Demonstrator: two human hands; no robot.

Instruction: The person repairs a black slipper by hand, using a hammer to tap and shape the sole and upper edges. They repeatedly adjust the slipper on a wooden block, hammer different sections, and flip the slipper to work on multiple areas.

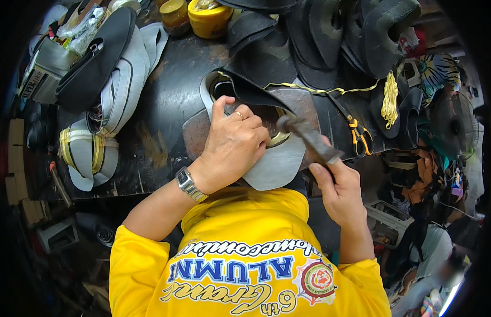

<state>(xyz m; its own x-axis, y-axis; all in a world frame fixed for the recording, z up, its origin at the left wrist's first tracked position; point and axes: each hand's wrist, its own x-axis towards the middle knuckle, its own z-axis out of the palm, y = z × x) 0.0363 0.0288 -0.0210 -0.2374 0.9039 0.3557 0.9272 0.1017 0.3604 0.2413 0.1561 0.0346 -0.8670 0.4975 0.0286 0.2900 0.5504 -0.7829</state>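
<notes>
A black and grey shoe upper [274,165] lies over a brown slab on the bench, its grey face up toward me and a yellowish strip showing inside its opening. My left hand [232,143] is closed on its edge with curled fingers, the index finger raised; the fingertips are partly hidden. My right hand [341,187] is wrapped round a hammer [311,140], whose head hovers just right of the left fingers, over the upper. A thin yellow tape [309,89] runs from behind the upper to a looped bundle [389,105] at the right.
Orange-handled scissors [360,138] lie right of the slab [195,132]. Stacked black uppers [314,37] fill the far side of the bench. Grey and black pieces [124,79] are piled at the left, near a yellow tub [209,24]. A fan [455,126] stands at right.
</notes>
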